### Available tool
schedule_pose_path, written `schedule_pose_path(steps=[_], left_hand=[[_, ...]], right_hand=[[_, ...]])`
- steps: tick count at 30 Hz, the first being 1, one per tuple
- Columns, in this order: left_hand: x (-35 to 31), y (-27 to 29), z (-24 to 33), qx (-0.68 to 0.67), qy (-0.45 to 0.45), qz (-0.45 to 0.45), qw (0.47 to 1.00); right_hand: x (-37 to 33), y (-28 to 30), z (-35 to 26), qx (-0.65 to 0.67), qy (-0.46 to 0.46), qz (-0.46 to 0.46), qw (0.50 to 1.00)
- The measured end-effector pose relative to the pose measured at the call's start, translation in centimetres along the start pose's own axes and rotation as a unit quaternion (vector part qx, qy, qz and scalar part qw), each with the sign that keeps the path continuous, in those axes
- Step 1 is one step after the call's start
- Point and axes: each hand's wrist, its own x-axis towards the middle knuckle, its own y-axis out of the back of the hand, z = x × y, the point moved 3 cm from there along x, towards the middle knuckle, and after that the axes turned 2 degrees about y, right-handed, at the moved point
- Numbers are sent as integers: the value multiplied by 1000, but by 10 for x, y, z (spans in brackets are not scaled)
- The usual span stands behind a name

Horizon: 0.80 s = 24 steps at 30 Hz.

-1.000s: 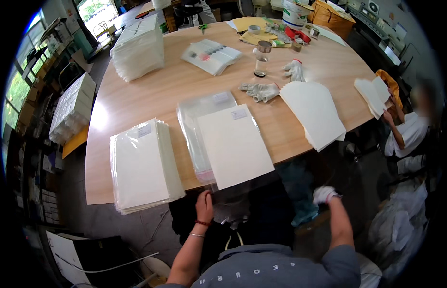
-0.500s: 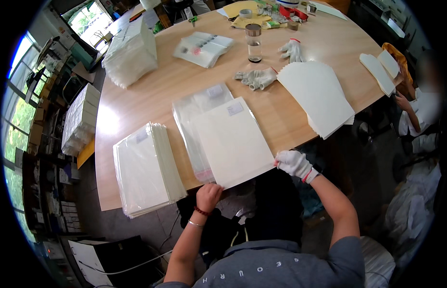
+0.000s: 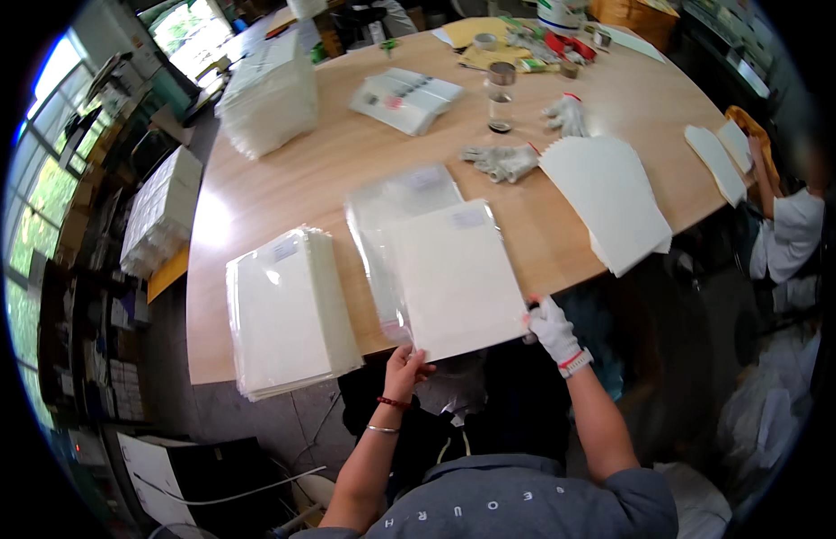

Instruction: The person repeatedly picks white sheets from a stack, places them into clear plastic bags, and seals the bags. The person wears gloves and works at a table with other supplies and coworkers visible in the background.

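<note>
A white sheet in a clear plastic sleeve point(image 3: 461, 283) lies near the table's front edge, with a small pale label near its top. My bare left hand point(image 3: 407, 372) pinches its lower left corner. At the lower right corner my right hand point(image 3: 553, 332), in a white glove, closes its fingers on the edge. Flat clear plastic sleeves point(image 3: 369, 216) lie partly underneath, showing at the left and top. To the left sits a thick stack of sleeved white sheets point(image 3: 279, 310). On the right, loose white sheets point(image 3: 607, 198) are fanned out.
Beyond are two work gloves point(image 3: 501, 163) point(image 3: 566, 115), a clear tumbler point(image 3: 500, 108), printed plastic bags point(image 3: 404, 99) and a tall bag pile point(image 3: 267, 99). Tape rolls and tools crowd the far end. At the right another person point(image 3: 789, 225) sits beside smaller white pieces point(image 3: 714, 162).
The view has shifted slightly, moving the table contents rightward in the picture. My left fingers have turned, so the thumb now shows on the sleeve's corner. My right hand stays at the other corner.
</note>
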Motion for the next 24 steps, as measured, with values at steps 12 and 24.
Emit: schedule_pose_path(steps=[12,24], left_hand=[[-120,192,143,151,-286,183,928],[-72,193,135,647,-281,290,647]], right_hand=[[-19,-216,-93,-12,245,-282,927],[-15,-304,-87,-112,242,-306,914]])
